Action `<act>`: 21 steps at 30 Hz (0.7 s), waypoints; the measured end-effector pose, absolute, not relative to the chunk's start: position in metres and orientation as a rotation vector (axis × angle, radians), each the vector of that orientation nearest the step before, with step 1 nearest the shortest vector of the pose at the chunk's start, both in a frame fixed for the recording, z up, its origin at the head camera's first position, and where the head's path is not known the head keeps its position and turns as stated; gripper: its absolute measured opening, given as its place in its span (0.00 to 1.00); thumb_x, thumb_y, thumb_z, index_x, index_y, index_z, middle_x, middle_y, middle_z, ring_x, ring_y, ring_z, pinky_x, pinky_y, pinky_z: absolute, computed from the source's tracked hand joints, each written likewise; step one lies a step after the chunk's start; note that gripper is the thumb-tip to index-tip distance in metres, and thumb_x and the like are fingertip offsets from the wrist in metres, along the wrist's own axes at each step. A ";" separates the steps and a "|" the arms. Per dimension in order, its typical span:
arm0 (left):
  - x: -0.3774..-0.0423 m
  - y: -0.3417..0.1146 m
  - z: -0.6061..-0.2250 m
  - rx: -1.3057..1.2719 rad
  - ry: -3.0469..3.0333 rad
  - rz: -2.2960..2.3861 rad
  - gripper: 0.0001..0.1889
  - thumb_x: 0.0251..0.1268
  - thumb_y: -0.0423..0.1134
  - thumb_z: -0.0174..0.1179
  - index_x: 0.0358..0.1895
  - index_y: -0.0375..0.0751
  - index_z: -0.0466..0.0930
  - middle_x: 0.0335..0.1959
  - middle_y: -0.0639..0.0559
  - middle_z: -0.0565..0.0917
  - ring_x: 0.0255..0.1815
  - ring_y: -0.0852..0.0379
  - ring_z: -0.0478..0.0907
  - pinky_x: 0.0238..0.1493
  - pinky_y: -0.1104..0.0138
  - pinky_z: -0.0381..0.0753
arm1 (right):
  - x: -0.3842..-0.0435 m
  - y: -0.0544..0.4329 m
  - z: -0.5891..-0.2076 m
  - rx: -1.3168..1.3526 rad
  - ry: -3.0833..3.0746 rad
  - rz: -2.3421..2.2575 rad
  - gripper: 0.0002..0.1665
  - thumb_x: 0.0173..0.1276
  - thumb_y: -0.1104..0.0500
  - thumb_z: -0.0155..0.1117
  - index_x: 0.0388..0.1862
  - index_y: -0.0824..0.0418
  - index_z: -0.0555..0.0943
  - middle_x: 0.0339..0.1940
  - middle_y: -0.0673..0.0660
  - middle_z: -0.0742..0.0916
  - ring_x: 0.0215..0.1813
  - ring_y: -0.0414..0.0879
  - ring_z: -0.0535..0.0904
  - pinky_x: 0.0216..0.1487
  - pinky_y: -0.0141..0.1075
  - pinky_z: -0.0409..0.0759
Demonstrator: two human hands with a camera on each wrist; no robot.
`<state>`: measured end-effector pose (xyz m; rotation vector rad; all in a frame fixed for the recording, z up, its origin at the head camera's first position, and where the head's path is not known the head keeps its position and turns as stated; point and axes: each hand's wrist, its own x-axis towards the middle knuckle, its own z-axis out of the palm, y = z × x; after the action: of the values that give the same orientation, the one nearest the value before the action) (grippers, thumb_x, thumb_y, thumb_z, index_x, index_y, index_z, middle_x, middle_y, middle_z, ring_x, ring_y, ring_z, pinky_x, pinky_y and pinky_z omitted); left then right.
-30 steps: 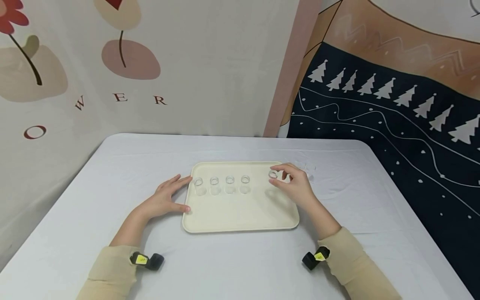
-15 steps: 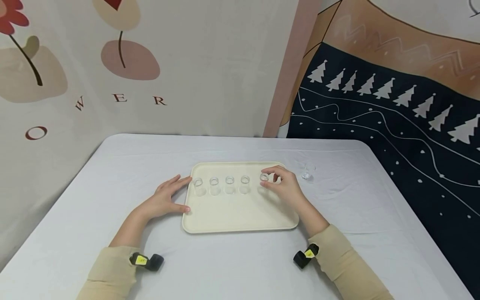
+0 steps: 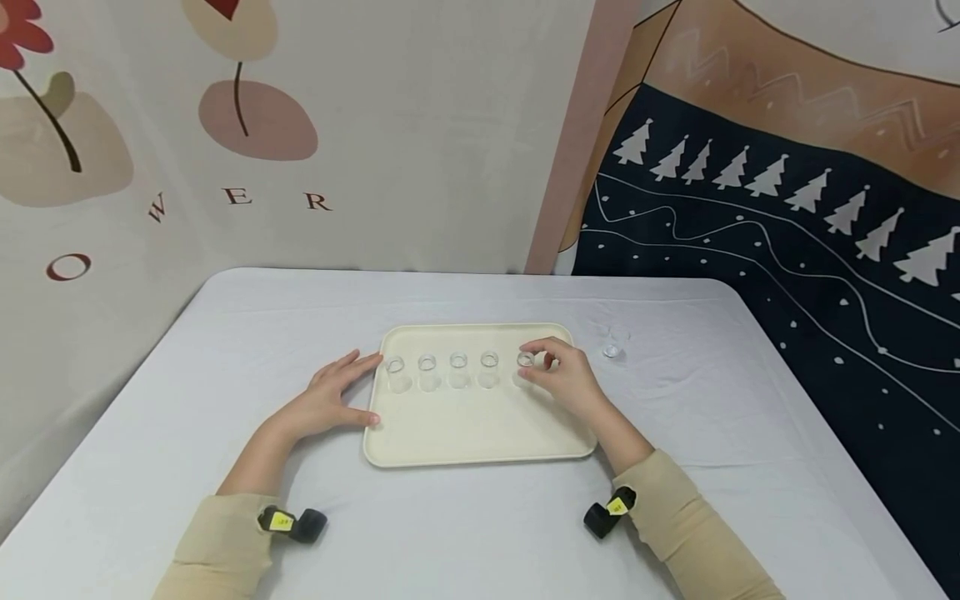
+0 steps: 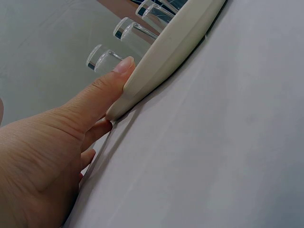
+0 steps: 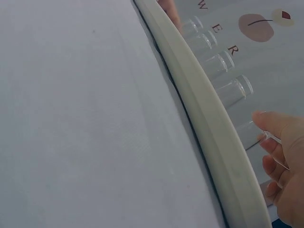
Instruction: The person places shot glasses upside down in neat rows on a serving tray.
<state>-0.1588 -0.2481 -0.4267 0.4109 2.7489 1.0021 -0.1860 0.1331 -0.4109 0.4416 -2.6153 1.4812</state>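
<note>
Several small clear glasses (image 3: 458, 372) stand in a row on the cream tray (image 3: 480, 437). At the right end of that row, my right hand (image 3: 564, 377) pinches another clear glass (image 3: 525, 360) near its top between thumb and fingers. In the right wrist view this glass (image 5: 249, 135) stands beyond the tray's rim, in line with the others. My left hand (image 3: 330, 400) rests at the tray's left edge with fingers spread. In the left wrist view its thumb (image 4: 107, 88) lies against the tray's rim (image 4: 164, 59), close to the nearest glasses.
One more clear glass (image 3: 613, 346) stands on the white-covered table (image 3: 480, 533), right of the tray near its back corner. Behind the table hang a pale printed cloth (image 3: 420, 150) and a dark cloth with white trees (image 3: 750, 225).
My right hand has carried its glass leftward over the tray, then slightly down, to the right end of the row. The glass beyond the tray has come into fuller view. My left hand stays put.
</note>
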 end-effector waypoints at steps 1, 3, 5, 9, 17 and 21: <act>-0.159 -0.248 -0.427 0.409 2.750 1.000 0.55 0.41 0.59 0.73 0.75 0.47 0.56 0.75 0.35 0.48 0.72 0.28 0.38 0.60 0.27 0.40 | -0.186 0.133 -0.411 0.447 -2.616 1.478 0.19 0.56 0.61 0.75 0.47 0.57 0.84 0.42 0.51 0.86 0.37 0.47 0.74 0.31 0.33 0.71; -0.159 -0.248 -0.427 0.409 2.751 1.003 0.55 0.41 0.59 0.73 0.75 0.46 0.56 0.75 0.35 0.49 0.72 0.28 0.38 0.60 0.27 0.40 | -0.185 0.133 -0.411 0.453 -2.619 1.475 0.19 0.56 0.60 0.75 0.48 0.58 0.84 0.43 0.51 0.86 0.37 0.47 0.74 0.31 0.33 0.71; -0.159 -0.248 -0.428 0.402 2.749 1.004 0.55 0.40 0.59 0.73 0.75 0.47 0.56 0.75 0.35 0.48 0.72 0.28 0.38 0.60 0.27 0.40 | -0.185 0.134 -0.410 0.455 -2.628 1.474 0.20 0.57 0.60 0.75 0.49 0.58 0.84 0.44 0.51 0.86 0.37 0.47 0.74 0.31 0.34 0.72; -0.158 -0.248 -0.428 0.384 2.744 1.007 0.56 0.39 0.60 0.73 0.75 0.48 0.56 0.76 0.36 0.48 0.73 0.29 0.37 0.60 0.27 0.40 | -0.183 0.137 -0.407 0.479 -2.621 1.456 0.23 0.56 0.61 0.75 0.52 0.59 0.83 0.45 0.52 0.85 0.38 0.47 0.74 0.31 0.34 0.73; -0.158 -0.249 -0.426 0.411 2.742 1.010 0.55 0.41 0.59 0.73 0.75 0.47 0.56 0.75 0.36 0.49 0.72 0.29 0.38 0.60 0.27 0.40 | -0.183 0.152 -0.395 0.515 -2.535 1.386 0.24 0.56 0.62 0.75 0.53 0.59 0.82 0.45 0.53 0.85 0.38 0.48 0.74 0.34 0.36 0.71; -0.158 -0.249 -0.426 0.408 2.745 1.008 0.55 0.41 0.59 0.73 0.75 0.48 0.56 0.76 0.36 0.48 0.73 0.29 0.37 0.60 0.27 0.40 | -0.184 0.162 -0.391 0.489 -2.488 1.349 0.24 0.56 0.63 0.75 0.53 0.60 0.82 0.45 0.55 0.85 0.37 0.47 0.73 0.34 0.37 0.69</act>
<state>-0.1579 -0.2494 -0.4264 0.4076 2.7450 1.0078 -0.1835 0.1615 -0.3911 0.4893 -2.4876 1.3487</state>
